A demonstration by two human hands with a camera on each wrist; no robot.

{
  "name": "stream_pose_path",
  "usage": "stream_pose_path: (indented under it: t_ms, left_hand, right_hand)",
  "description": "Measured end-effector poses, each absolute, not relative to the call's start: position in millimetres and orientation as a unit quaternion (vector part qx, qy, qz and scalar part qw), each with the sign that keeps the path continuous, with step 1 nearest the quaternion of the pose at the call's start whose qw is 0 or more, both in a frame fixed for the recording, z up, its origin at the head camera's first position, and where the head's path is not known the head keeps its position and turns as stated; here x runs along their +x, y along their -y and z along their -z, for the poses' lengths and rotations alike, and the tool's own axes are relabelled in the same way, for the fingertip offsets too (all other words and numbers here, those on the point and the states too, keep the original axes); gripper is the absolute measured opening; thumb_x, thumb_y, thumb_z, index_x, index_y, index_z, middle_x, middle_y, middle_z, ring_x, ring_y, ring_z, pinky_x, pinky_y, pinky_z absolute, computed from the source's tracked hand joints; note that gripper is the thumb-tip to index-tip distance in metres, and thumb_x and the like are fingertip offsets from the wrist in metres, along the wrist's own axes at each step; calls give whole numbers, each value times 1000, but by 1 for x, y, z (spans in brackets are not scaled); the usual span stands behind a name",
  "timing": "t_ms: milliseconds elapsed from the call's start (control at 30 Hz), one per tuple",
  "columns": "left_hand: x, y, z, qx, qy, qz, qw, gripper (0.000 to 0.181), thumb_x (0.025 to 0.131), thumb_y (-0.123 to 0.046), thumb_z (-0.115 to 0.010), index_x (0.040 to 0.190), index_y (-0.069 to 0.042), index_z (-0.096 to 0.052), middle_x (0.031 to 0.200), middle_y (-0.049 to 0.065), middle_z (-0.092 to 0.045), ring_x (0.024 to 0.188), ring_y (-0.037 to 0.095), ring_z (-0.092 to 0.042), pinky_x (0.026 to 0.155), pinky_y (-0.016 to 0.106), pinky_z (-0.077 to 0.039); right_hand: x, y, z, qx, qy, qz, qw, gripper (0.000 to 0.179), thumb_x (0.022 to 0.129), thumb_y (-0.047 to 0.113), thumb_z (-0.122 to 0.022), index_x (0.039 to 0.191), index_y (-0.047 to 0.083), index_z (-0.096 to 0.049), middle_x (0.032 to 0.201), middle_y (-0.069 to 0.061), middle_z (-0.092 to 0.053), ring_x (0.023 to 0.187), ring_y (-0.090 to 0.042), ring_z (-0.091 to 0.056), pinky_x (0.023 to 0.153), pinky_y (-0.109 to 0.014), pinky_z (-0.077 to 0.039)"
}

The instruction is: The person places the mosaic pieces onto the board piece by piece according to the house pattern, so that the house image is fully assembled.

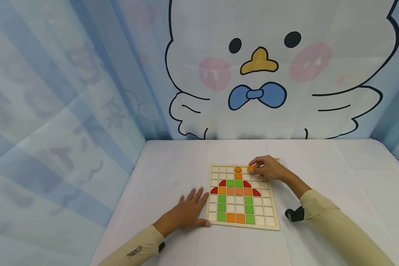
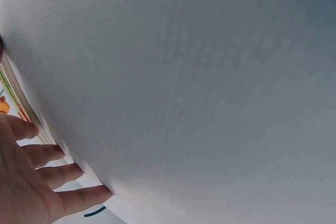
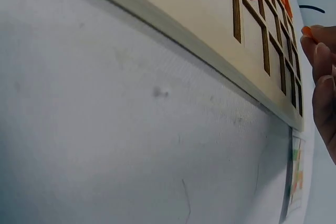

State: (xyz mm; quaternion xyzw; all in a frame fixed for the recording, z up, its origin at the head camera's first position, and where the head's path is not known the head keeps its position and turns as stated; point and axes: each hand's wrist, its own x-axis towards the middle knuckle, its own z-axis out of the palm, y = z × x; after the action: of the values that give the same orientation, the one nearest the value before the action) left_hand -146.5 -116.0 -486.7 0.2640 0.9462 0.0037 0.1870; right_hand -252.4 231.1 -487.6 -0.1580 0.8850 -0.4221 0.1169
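A wooden grid board (image 1: pixel 265 221) lies on the white table, with green, orange and red flat pieces set in its cells. At its top edge my right hand (image 1: pixel 269 168) pinches a small orange piece (image 1: pixel 250 169) between thumb and fingertips. That orange piece (image 3: pixel 307 32) also shows at the fingertips in the right wrist view. Just left of it, an orange round piece (image 1: pixel 238 170) sits in the top row above an orange square (image 1: pixel 238 176). Beside the board's left edge my left hand (image 1: pixel 188 211) rests with spread fingers, its thumb and fingertips right at the rim.
A printed pattern card (image 1: pixel 281 161) lies behind the board, partly hidden by my right hand; it shows at the edge of the right wrist view. The white table (image 1: pixel 173 166) stands against a curtain (image 1: pixel 193 122) printed with a cartoon figure.
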Motion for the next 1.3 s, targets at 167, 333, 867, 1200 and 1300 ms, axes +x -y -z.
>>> stream_pose_path:
  t_ms: [167, 333, 867, 1200, 1300]
  left_hand:
    - [-146, 116, 486, 266, -946, -3, 183, 102, 80, -77, -52, 158, -21, -17, 165, 7, -13, 151, 35, -18, 109, 64, -31]
    - [-145, 116, 485, 268, -946, -3, 182, 102, 80, -77, -52, 158, -21, -17, 165, 7, -14, 151, 36, -18, 109, 64, -31]
    - [-144, 115, 484, 272, -946, -5, 178, 102, 80, -77, -52, 158, -21, -18, 165, 7, -14, 150, 35, -19, 109, 63, -32]
    - [-145, 116, 485, 269, -947, -1, 173, 102, 80, -77, -53, 158, -20, -18, 165, 8, -15, 150, 36, -20, 109, 63, -32]
    - [-145, 116, 486, 267, -947, -6, 178, 102, 80, -77, -53, 158, -20, -18, 165, 8, -15, 150, 36, -19, 109, 64, -32]
  right_hand:
    - [-256, -223, 491, -162, -891, 409, 108, 27, 90, 9, -68, 114, -2, -66, 87, -11, -68, 62, -15, -57, 57, -27, -49]
    - [-260, -218, 496, -167, -904, 381, 100, 24, 91, 12, -68, 112, 1, -67, 85, -7, -63, 58, -13, -53, 58, -28, -46]
    - [-260, -211, 488, -148, -934, 312, 88, 20, 90, 18, -70, 105, 7, -71, 87, -5, -65, 78, -18, -54, 72, -32, -42]
    - [-257, -214, 489, -146, -938, 303, 82, 30, 90, 24, -70, 114, 6, -68, 95, -7, -68, 81, -18, -58, 72, -33, -46]
    - [-253, -218, 487, -150, -938, 302, 76, 33, 90, 28, -70, 114, 5, -68, 95, -7, -69, 83, -18, -60, 73, -34, -47]
